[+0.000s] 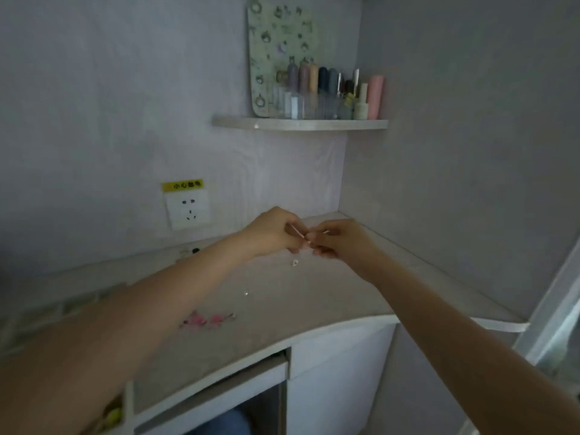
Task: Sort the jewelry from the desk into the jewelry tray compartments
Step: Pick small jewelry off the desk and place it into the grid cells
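Above the back of the desk (314, 309), my left hand (273, 232) and my right hand (340, 240) meet, both pinching a thin pale piece of jewelry (298, 234) held between them. A small clear pendant (295, 262) hangs below the fingers. A tiny bead or stud (245, 293) lies on the desk nearer me. Pink flower-shaped jewelry pieces (207, 320) lie further toward the front. The jewelry tray (62, 306) shows blurred at the left, partly hidden behind my left forearm.
A wall socket (187, 210) with a yellow label sits behind the desk. A corner shelf (299, 124) above holds several bottles and a patterned board. A small dark object (195, 250) lies by the wall. An open drawer (116, 412) is at lower left.
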### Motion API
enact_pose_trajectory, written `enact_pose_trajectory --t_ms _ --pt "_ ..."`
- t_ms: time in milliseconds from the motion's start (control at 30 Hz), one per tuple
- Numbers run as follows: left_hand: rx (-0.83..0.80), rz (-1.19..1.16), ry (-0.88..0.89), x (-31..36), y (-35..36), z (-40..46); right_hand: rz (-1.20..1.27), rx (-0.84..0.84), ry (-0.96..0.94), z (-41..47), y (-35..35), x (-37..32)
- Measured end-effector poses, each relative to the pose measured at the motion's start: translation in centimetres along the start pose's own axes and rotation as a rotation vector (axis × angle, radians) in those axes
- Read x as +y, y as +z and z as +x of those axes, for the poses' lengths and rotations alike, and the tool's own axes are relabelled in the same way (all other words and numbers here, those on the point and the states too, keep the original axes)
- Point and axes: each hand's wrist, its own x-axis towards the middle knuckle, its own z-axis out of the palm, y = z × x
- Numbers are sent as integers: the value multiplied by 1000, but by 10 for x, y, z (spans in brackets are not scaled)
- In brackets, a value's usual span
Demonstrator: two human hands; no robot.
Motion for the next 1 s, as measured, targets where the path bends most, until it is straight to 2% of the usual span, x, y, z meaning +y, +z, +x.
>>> enact_pose_trajectory --t_ms 233,433,567,767,1000 --pt "153 310 -154 -38 -74 -109 -36 -265 -92 -20 93 -36" --pt "274 463 -312 -85 -111 -179 -225 -412 -155 -26 176 -48" --pt "213 545 -411 -120 -125 -211 -383 -459 -246 -29 222 -50" --pt "-8 625 -510 -147 -135 -237 -569 -525 -317 -28 270 -46" --pt "-84 603 -488 -156 -137 -240 -735 -559 -331 -27 294 -41"
